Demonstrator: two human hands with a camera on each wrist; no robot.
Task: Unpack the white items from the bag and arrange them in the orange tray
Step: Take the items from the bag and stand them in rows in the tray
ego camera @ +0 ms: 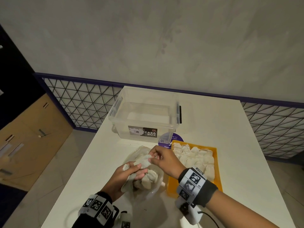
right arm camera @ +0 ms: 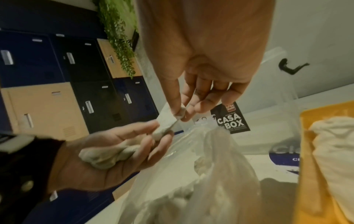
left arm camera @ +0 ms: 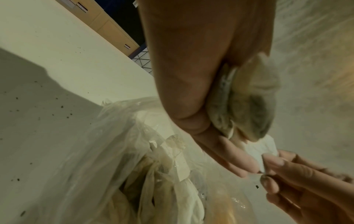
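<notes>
A clear plastic bag (ego camera: pixel 141 151) lies on the white table (ego camera: pixel 230 129), with several white cloth items (ego camera: pixel 148 180) inside it. Above the bag my left hand (ego camera: pixel 130 171) grips a crumpled white item (right arm camera: pixel 103 156) in its palm. My right hand (ego camera: pixel 156 157) pinches the free end of that item (ego camera: pixel 144 160) between thumb and fingertips (right arm camera: pixel 179 112). To the right sits the orange tray (ego camera: pixel 172 186), holding rows of white items (ego camera: pixel 195 155). In the left wrist view the bunched item (left arm camera: pixel 247 103) sits under my left palm.
A clear lidded storage box (ego camera: pixel 144 116) labelled CASA BOX stands behind the bag. A round purple sticker (ego camera: pixel 176 139) lies between box and tray. Wire-mesh railing (ego camera: pixel 82 102) runs behind the table, and lockers (ego camera: pixel 24 129) stand at the left.
</notes>
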